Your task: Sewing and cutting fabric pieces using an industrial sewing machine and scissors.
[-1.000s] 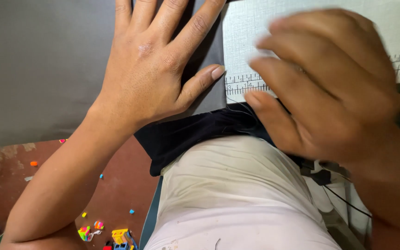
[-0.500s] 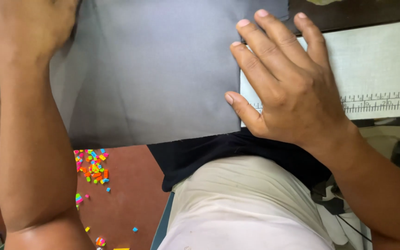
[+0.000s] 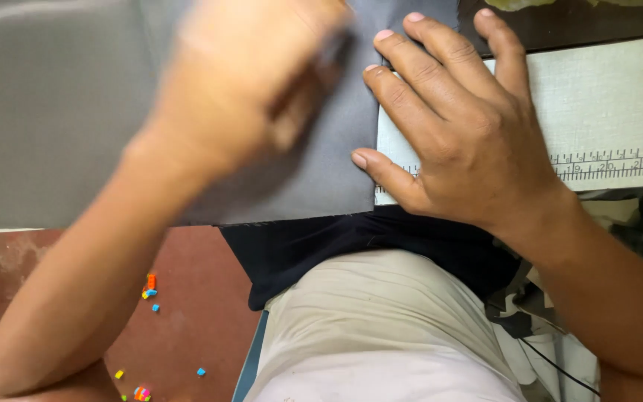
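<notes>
A sheet of grey fabric (image 3: 61,126) lies spread over the work table. My left hand (image 3: 251,82) is blurred with motion and sits over the middle of the grey fabric, palm down. My right hand (image 3: 455,130) lies flat with fingers spread, pressing the fabric's right edge where it meets the white table top (image 3: 604,97). Neither hand grips anything. A printed ruler scale (image 3: 619,165) runs along the table's near edge, right of my right hand.
My lap in light trousers (image 3: 381,335) and a dark shirt hem (image 3: 321,249) fill the lower middle. Small colourful bits (image 3: 150,286) are scattered on the red-brown floor (image 3: 195,313) at lower left. A thin black cable (image 3: 560,365) runs at lower right.
My left hand has swept from the fabric's far left toward the middle, now blurred. My right hand has stayed pressed on the fabric's right edge.
</notes>
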